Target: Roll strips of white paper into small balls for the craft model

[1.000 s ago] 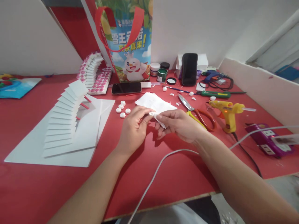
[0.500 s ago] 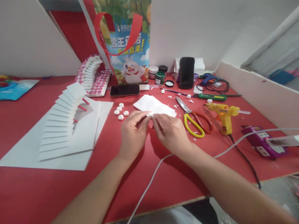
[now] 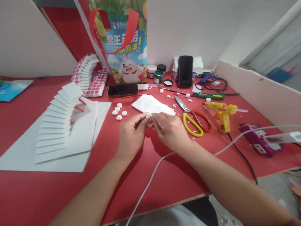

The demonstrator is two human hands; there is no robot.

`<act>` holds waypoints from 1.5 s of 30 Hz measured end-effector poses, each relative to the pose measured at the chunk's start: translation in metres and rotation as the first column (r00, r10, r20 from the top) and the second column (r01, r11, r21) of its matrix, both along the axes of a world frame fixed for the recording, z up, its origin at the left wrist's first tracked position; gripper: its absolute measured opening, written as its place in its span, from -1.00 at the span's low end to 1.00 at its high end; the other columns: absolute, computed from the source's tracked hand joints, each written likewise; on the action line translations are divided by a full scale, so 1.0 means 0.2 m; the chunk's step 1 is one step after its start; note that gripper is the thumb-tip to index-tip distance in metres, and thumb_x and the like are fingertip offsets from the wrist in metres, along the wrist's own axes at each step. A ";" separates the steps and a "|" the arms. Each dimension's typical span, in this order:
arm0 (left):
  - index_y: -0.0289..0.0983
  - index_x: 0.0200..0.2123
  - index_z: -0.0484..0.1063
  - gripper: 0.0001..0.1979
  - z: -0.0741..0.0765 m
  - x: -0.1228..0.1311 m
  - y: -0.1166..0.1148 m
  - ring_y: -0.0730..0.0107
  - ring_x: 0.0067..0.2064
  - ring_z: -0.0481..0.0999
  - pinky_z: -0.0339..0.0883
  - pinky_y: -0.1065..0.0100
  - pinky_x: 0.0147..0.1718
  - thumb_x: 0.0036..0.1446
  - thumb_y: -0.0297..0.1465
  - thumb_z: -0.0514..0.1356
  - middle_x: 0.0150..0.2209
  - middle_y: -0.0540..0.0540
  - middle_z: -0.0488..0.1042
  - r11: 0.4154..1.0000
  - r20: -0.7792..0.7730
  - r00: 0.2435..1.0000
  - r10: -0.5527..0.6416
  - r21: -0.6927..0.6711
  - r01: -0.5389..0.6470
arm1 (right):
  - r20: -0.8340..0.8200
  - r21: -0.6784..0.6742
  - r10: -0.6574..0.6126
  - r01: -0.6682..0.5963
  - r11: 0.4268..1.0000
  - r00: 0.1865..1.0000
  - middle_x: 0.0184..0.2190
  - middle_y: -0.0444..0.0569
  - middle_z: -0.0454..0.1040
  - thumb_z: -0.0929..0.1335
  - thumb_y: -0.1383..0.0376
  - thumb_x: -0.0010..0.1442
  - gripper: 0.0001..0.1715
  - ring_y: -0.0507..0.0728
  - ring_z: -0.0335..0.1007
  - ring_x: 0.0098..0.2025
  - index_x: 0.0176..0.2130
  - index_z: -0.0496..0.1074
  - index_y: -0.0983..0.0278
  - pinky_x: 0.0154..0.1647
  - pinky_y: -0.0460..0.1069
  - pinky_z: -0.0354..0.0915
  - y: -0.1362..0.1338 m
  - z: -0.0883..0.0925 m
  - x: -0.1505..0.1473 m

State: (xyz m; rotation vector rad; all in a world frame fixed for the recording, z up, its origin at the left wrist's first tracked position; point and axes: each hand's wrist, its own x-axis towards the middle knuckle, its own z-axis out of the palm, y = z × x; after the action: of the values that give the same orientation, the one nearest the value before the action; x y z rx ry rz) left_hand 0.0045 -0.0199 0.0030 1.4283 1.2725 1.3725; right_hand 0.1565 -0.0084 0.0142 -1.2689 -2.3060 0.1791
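Observation:
My left hand point(image 3: 132, 133) and my right hand point(image 3: 169, 129) meet fingertip to fingertip over the red table point(image 3: 164, 175). Together they pinch a small white paper roll point(image 3: 148, 116), both with fingers closed on it. Several finished white rolls point(image 3: 118, 111) lie just left of my hands. A stack of white paper sheets point(image 3: 150, 104) lies right behind my fingers. A white stepped foam staircase model point(image 3: 58, 119) stands on white board at the left.
Yellow-and-red scissors point(image 3: 192, 121) and a yellow glue gun point(image 3: 222, 112) lie right of my hands, a purple power strip point(image 3: 258, 142) farther right. A white cable point(image 3: 150, 185) runs across the front. Phones point(image 3: 122, 90), paint jars point(image 3: 159, 75) and a printed bag point(image 3: 124, 47) stand behind.
The loose paper strip that hung from my right hand has been wound in; my hands have closed together on a small compact roll. The view shifted slightly.

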 end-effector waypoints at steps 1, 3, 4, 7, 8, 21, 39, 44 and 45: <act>-0.28 -0.19 0.64 -0.84 0.00 0.00 0.00 0.36 -0.35 0.61 0.56 0.33 -0.24 0.23 -0.39 0.26 -0.40 -0.05 0.62 1.000 0.010 1.000 0.003 -0.021 -0.003 | -0.001 -0.006 0.008 -0.008 1.000 1.000 -0.39 0.07 0.47 0.13 0.33 0.41 -0.66 0.09 0.27 -0.42 -0.28 0.41 0.34 -0.36 -0.03 0.08 0.00 0.00 0.00; -0.28 -0.23 0.63 -0.85 0.01 0.00 0.00 0.35 -0.38 0.61 0.57 0.34 -0.29 0.22 -0.37 0.26 -0.42 -0.05 0.62 0.999 0.009 1.000 0.007 -0.053 -0.007 | -0.016 -0.030 0.028 -0.028 0.999 0.999 -0.39 0.06 0.46 0.14 0.34 0.40 -0.67 0.09 0.27 -0.41 -0.28 0.40 0.34 -0.35 -0.03 0.08 0.00 0.01 0.00; -0.28 -0.25 0.62 -0.86 0.02 0.00 0.00 0.36 -0.39 0.61 0.57 0.35 -0.34 0.22 -0.36 0.27 -0.41 -0.05 0.62 0.998 0.002 1.000 0.006 -0.068 -0.006 | -0.031 -0.050 0.039 -0.041 0.998 0.999 -0.39 0.06 0.47 0.15 0.34 0.40 -0.68 0.09 0.28 -0.40 -0.28 0.39 0.34 -0.34 -0.03 0.09 0.00 0.01 0.01; -0.28 -0.27 0.56 -0.85 0.02 -0.01 0.00 0.43 -0.46 0.56 0.52 0.42 -0.49 0.21 -0.31 0.28 -0.37 -0.06 0.62 0.994 -0.012 1.000 -0.004 -0.109 0.003 | -0.095 -0.111 0.058 -0.068 0.991 0.994 -0.39 0.05 0.48 0.17 0.35 0.40 -0.71 0.10 0.32 -0.37 -0.30 0.38 0.33 -0.32 -0.03 0.10 0.01 0.02 0.01; -0.28 -0.27 0.54 -0.84 0.03 -0.01 0.00 0.44 -0.48 0.55 0.50 0.44 -0.52 0.21 -0.30 0.29 -0.37 -0.05 0.61 0.993 -0.007 1.000 -0.011 -0.115 0.010 | -0.115 -0.123 0.058 -0.072 0.990 0.992 -0.39 0.03 0.48 0.17 0.35 0.40 -0.71 0.09 0.32 -0.36 -0.31 0.38 0.32 -0.32 -0.03 0.10 0.01 0.02 0.01; -0.27 -0.08 0.58 -0.77 0.05 -0.07 0.03 0.49 -0.52 0.51 0.52 0.43 -0.45 0.25 -0.31 0.25 -0.48 0.03 0.53 0.978 0.034 0.978 -0.204 -0.037 0.205 | -0.269 -0.103 0.129 -0.162 0.981 0.954 -0.47 -0.09 0.41 0.19 0.35 0.41 -0.70 0.02 0.25 -0.42 -0.38 0.31 0.28 -0.31 -0.06 0.11 0.01 0.03 0.02; -0.29 -0.29 0.47 -0.80 0.03 -0.02 0.01 0.48 -0.63 0.42 0.27 0.48 -0.71 0.22 -0.25 0.27 -0.56 0.00 0.49 0.979 0.068 0.988 -0.136 -0.147 0.145 | -0.176 -0.247 0.109 -0.151 0.957 0.978 -0.42 -0.02 0.46 0.22 0.52 0.26 -0.77 0.05 0.30 -0.38 -0.37 0.37 0.33 -0.28 -0.06 0.15 0.03 0.00 0.01; -0.29 -0.17 0.46 -0.79 0.02 -0.04 0.03 0.41 -0.52 0.53 0.45 0.40 -0.56 0.28 -0.25 0.21 -0.44 -0.06 0.56 0.939 0.091 0.951 -0.295 -0.155 0.306 | -0.234 -0.276 0.079 -0.144 0.950 0.969 -0.49 -0.09 0.41 0.22 0.50 0.28 -0.71 0.01 0.27 -0.42 -0.45 0.33 0.31 -0.30 -0.07 0.13 0.05 0.02 0.03; -0.29 -0.15 0.46 -0.78 0.02 -0.05 0.03 0.41 -0.51 0.54 0.47 0.40 -0.54 0.29 -0.24 0.20 -0.42 -0.07 0.57 0.934 0.084 0.947 -0.311 -0.157 0.320 | -0.259 -0.301 0.084 -0.163 0.940 0.962 -0.49 -0.10 0.42 0.22 0.48 0.29 -0.71 0.00 0.26 -0.42 -0.45 0.34 0.31 -0.30 -0.07 0.13 0.05 0.03 0.04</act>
State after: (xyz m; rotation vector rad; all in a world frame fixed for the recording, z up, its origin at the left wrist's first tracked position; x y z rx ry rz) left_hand -0.0053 -0.0145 0.0066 1.3938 1.0408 1.0568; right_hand 0.1644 0.0018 0.0199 -1.1721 -2.2013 0.7393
